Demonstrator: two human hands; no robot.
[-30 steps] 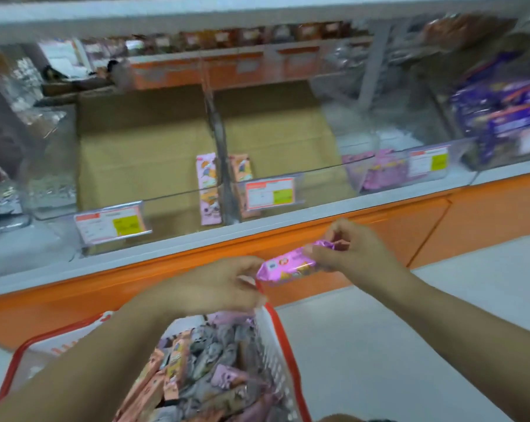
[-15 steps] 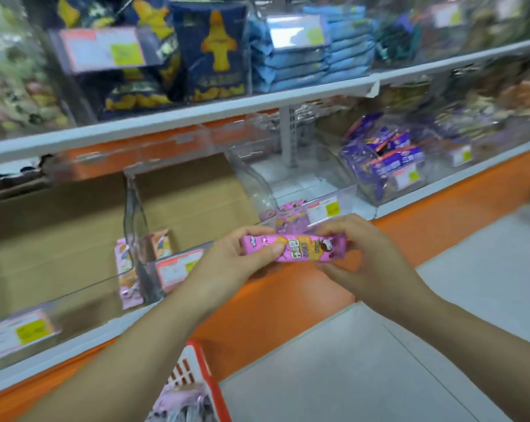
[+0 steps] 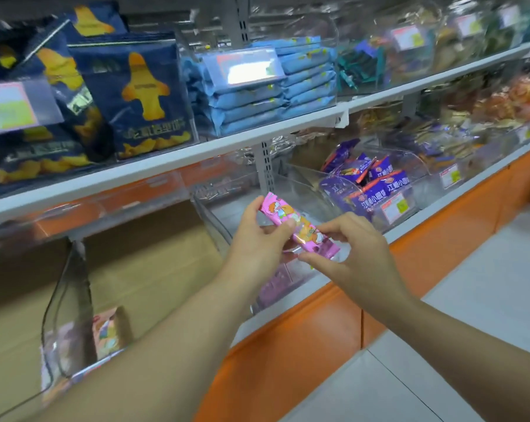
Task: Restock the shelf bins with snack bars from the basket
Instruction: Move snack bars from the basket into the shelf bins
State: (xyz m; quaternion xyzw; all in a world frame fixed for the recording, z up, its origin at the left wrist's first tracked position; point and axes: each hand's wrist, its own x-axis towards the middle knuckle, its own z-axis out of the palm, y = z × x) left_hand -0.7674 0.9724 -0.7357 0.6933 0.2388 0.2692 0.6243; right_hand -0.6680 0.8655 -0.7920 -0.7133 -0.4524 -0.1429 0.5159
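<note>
Centre of frame: you hold one pink snack bar [image 3: 303, 228] with both hands, tilted so that its upper end points to the upper left and its lower end to the lower right. Your left hand [image 3: 257, 242] is clamped on the upper half, thumb across the printed face and fingers behind; your right hand [image 3: 361, 263] pinches the lower end between thumb and forefinger. The bar hangs over the clear bin [image 3: 210, 214] on the lower shelf, touching neither its wall nor its contents. Through the bin's front, just below your hands, blurred pink packs [image 3: 277, 280] of like colour are visible, so this appears to be the correct compartment. The bin to its right holds purple packets [image 3: 373, 190], and the bin at lower left holds a different pack [image 3: 108, 333]; avoid both. The basket is out of frame. The step in hand is judged to be the placing of this bar. To do it well, turn the bar level, with its printed face toward the aisle, and line it up with the packs already there. Let one hand release first so that the other can carry the bar over the front lip. Lower it until it rests on the stock before you let go; a thin wrapper will slide if dropped at a slant. Keep your wrists above the white shelf edge [image 3: 410, 231] as you reach in.
</note>
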